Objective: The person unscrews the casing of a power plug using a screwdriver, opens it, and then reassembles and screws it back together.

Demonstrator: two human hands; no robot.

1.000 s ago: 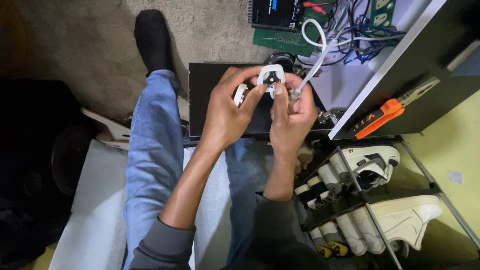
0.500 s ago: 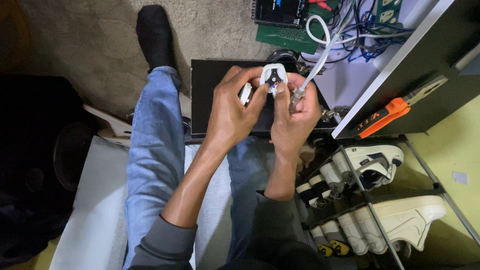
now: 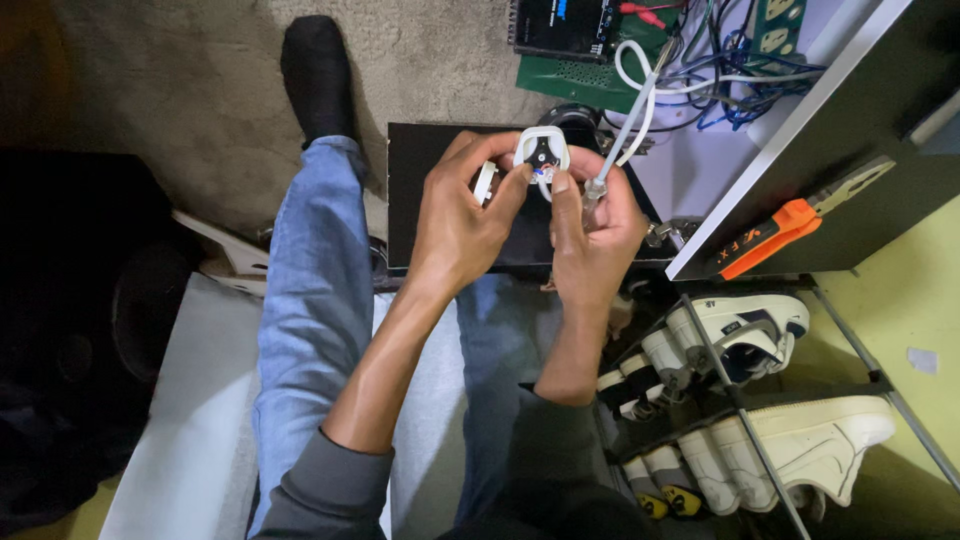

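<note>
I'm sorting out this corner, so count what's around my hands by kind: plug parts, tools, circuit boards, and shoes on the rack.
White plug parts: 2, the open plug body and its cover in the left hand
Tools: 2, a screwdriver in the right hand and orange-handled pliers
Circuit boards: 2
Shoes in view on rack: 4
Total: 10

At two o'clock of the hands [image 3: 530, 215], tangled cables [image 3: 700, 70] and a dark shelf [image 3: 820, 170] crowd in; at ten o'clock, bare floor [image 3: 180, 100] lies open beyond the blue-jeaned leg [image 3: 310, 290].
</note>
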